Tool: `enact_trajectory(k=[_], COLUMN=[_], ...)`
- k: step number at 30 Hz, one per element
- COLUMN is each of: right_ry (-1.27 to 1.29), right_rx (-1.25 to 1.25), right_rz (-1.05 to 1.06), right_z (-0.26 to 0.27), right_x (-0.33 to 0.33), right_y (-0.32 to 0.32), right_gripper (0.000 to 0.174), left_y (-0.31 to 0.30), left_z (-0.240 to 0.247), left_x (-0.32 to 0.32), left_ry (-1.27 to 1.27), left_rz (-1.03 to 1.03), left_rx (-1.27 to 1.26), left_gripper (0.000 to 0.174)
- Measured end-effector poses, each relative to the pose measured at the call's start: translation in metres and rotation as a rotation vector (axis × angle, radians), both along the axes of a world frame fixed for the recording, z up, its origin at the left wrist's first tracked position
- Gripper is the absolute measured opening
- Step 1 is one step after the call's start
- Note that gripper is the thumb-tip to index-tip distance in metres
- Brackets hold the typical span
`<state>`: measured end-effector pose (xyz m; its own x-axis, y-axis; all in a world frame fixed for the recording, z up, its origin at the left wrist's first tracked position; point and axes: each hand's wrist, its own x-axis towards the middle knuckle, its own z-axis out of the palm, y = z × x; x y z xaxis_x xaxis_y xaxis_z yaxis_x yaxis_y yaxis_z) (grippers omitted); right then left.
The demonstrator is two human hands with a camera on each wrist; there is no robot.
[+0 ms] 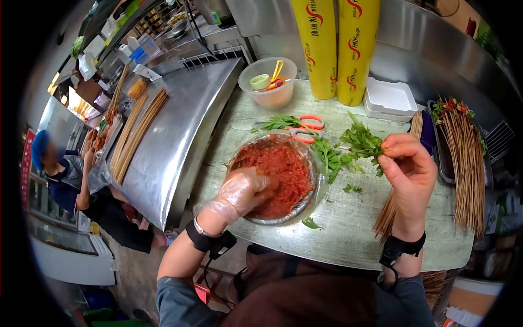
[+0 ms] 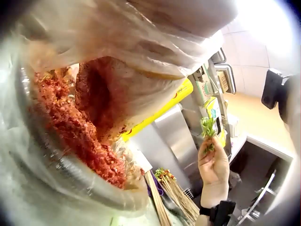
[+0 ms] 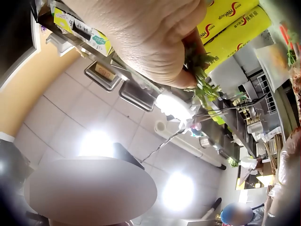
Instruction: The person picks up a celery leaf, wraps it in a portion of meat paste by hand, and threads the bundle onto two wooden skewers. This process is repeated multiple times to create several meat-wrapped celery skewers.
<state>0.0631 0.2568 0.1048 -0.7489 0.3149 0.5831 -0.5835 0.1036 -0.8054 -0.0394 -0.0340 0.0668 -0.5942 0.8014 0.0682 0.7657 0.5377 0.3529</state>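
Red mixture (image 1: 291,168) under left hand (image 1: 242,192), leafy greens (image 1: 359,140) in right hand (image 1: 411,173)

At centre frame, a pale-green table (image 1: 348,234) is carrying a plastic-lined bowl (image 1: 320,188), orange-handled scissors (image 1: 312,118) (beside leafy sprigs (image 1: 331,158)) and, at upper centre, yellow cling-film rolls (image 1: 317,52).

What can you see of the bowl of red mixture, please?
The bowl is round, open and upright on the pale-green table, apparently lined with clear, wrinkled plastic. It holds a coarse red mixture, minced-looking and moist. The gloved left hand reaches into it; orange-handled scissors and leafy greens lie by its far side.
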Motion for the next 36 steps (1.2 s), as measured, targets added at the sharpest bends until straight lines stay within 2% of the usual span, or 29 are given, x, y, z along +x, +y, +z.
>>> enact_trajectory(k=[3,7,10,11,14,15,18,22,28,29,33,36], right_ry=[-0.023,-0.034,-0.034,-0.034,-0.033,-0.036,-0.052,-0.058,-0.054,-0.054,-0.089,-0.122], right_rx=[-0.021,-0.01,-0.007,-0.008,-0.012,-0.015,-0.019,0.006,0.004,0.005,0.024,0.083], right_rz=[0.02,0.04,0.031,0.026,0.024,0.027,0.041,0.068,0.085,0.087,0.106,0.126], right_z=[0.001,0.001,0.003,0.004,0.005,0.006,0.006,0.003,0.002,0.002,0.002,0.004], right_x=[0.0,0.001,0.003,0.003,0.003,0.003,0.002,0.002,0.002,0.001,0.002,0.002], right_y=[-0.002,-0.004,-0.003,-0.002,-0.001,-0.002,-0.004,-0.005,-0.005,-0.005,-0.005,-0.005], right_gripper=[0.017,0.018,0.018,0.018,0.018,0.018,0.017,0.017,0.016,0.016,0.016,0.013], left_y=[0.006,0.015,0.018,0.013,-0.003,0.0,-0.007,-0.007,-0.006,-0.006,0.008,0.005], left_z=[-0.006,-0.011,-0.016,-0.017,-0.013,-0.002,0.001,-0.002,-0.01,-0.011,0.011,-0.017], left_x=[0.006,0.013,0.009,0.002,-0.008,0.0,0.004,0.007,0.016,0.017,0.031,0.024], left_ry=[-0.014,0.255,0.285,0.258,-0.199,-0.46,-0.803,-1.014,-1.275,-1.274,-1.292,-1.201], left_rz=[-0.058,-0.049,0.073,0.036,0.225,0.29,0.507,0.52,0.372,0.355,0.399,0.34], left_rx=[-0.052,-0.239,-0.227,-0.015,0.301,0.459,0.53,0.744,0.944,0.929,0.951,1.136], left_gripper=[0.02,0.019,0.019,0.012,0.011,0.013,0.013,0.011,0.037,0.041,0.04,0.039])
